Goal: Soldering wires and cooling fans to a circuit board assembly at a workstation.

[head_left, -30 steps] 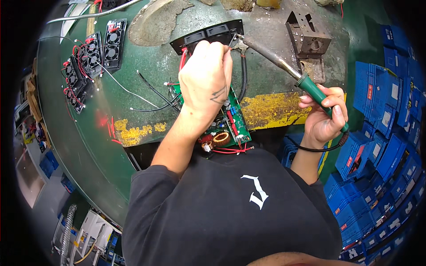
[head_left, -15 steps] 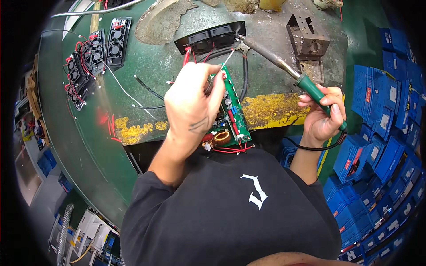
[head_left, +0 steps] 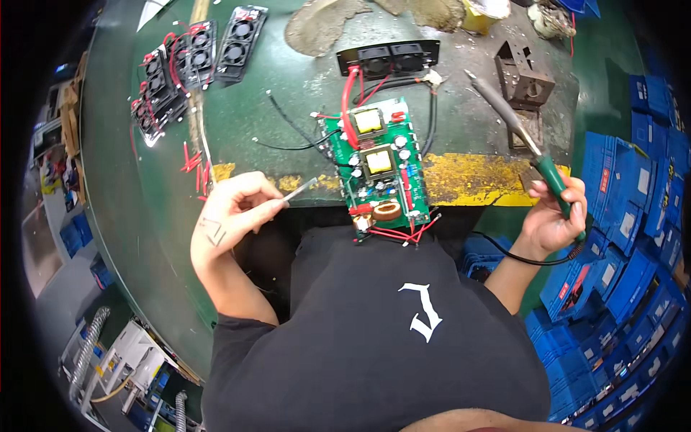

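My right hand (head_left: 553, 222) grips the green handle of a soldering iron (head_left: 525, 137); its metal tip points up and left, apart from the parts on the bench. At the bench's front edge my left hand (head_left: 234, 216) pinches a thin silvery rod (head_left: 301, 190), whose exact kind I cannot make out. Between the hands lies a green circuit board (head_left: 414, 155) with two yellow-topped transformers, a copper coil and red wires. Behind it a black panel with two fans (head_left: 389, 59) stands upright, joined to the board by a thick red wire. A black cable ends in a soldered terminal (head_left: 433, 78).
More black fan panels (head_left: 241, 45) lie at the far left, near cut red tubing pieces (head_left: 193, 160). A rusty metal bracket box (head_left: 525, 75) stands at the right back, and grey crusty slabs (head_left: 320, 25) lie at the back. Blue bins (head_left: 612, 173) are stacked on the right.
My left hand has drawn the rod away from the cable terminal, down and left, uncovering the board. The soldering iron has pulled off the terminal toward the right. The view has shifted.
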Tool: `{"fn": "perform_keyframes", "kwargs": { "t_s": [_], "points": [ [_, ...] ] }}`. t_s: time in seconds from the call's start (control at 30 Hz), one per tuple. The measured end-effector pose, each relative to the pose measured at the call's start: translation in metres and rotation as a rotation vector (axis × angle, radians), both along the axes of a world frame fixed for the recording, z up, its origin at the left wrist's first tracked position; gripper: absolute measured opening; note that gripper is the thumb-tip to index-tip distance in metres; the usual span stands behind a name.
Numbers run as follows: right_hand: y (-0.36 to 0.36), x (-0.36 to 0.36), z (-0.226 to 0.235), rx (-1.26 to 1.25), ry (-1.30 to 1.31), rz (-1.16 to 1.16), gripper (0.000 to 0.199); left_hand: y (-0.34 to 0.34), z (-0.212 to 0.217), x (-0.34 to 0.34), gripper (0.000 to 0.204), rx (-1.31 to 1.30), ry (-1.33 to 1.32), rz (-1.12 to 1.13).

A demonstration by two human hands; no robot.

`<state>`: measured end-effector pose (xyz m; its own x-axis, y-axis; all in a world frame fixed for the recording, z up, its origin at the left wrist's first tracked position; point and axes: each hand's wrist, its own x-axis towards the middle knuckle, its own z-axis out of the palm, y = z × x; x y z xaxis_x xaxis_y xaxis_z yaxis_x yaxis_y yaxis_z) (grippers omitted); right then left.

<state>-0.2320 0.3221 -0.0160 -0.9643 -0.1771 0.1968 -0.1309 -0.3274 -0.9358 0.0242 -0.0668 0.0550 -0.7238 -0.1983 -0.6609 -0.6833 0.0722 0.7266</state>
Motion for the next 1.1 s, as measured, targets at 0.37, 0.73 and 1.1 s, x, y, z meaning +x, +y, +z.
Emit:
{"fn": "perform_keyframes", "kwargs": {
  "t_s": [0.37, 0.73, 1.1],
  "points": [
    [0.024, 0.017, 0.006, 0.002, 0.047, -0.073, 0.039, 0.042, -0.057, -0.001, 0.021, -0.656, 0.142, 0.341],
    [0.05, 0.038, 0.003, -0.023, 0.065, -0.105, 0.039, 0.082, -0.081, -0.055, 0.038, -0.989, 0.355, 0.437],
    [0.075, 0.053, 0.004, -0.028, 0.062, -0.17, 0.04, 0.076, -0.105, -0.086, 0.031, -0.696, 0.48, 0.622]
  ]
}}
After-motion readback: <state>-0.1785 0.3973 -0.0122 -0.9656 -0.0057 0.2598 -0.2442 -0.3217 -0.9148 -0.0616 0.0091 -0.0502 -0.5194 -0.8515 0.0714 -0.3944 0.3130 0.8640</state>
